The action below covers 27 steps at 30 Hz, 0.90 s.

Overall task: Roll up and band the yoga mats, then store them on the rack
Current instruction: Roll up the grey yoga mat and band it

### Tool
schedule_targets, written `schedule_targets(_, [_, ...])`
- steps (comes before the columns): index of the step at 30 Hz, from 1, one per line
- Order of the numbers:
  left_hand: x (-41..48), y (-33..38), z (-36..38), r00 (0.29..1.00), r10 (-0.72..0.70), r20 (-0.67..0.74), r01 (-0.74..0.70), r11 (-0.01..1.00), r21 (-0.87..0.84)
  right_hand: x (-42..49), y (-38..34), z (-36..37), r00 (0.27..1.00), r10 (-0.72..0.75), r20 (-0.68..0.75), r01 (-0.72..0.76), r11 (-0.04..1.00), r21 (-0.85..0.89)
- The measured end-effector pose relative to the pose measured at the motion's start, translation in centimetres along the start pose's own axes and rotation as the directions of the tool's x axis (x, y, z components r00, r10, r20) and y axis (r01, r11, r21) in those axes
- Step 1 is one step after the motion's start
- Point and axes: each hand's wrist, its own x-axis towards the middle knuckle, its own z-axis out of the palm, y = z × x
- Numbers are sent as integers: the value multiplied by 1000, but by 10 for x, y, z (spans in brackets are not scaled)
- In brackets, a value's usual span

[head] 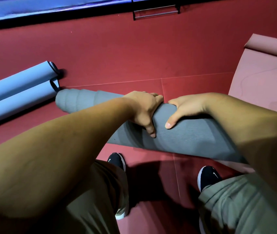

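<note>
A rolled grey yoga mat (181, 137) lies slanted across the middle of the view, lifted above the red floor. My left hand (144, 108) grips the roll from above near its middle, thumb down its near side. My right hand (186, 108) holds it right beside the left, thumb also on the near side and fingers over the top. The roll's left end (63, 100) is uneven, with layers stepped outwards. Its right end is hidden behind my right forearm. I see no band on the roll.
Two rolled light blue mats (16, 92) lie on the floor at the left. A pink mat (266, 78), partly rolled at its far end, is spread out at the right. A black metal frame (156, 13) stands against the far wall. My two shoes (116, 162) stand below the grey roll.
</note>
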Motion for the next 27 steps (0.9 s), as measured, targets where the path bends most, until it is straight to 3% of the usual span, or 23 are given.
schedule_targets(3, [5,-5,-4,997,-35,67,43,993,-112,-2,-1,1,999,-27,-26,26,999,-21])
schedule_targets(9, [13,-11,-7,989,-53,139,91,955,-283,-3,1,2,993,-55,-106,26,965,-260])
schedule_targets(15, [13,-21,-18,976,-66,208,155,880,-448,-4,-5,19,962,-115,-246,-41,833,-552])
schedule_targets(22, [3,-31,-21,918,-13,397,269,756,-597,-14,-16,23,941,-174,-290,-1,856,-517])
schedule_targets(27, [5,-23,-20,916,-4,402,262,765,-588,-12,-15,18,948,-167,-271,32,897,-441])
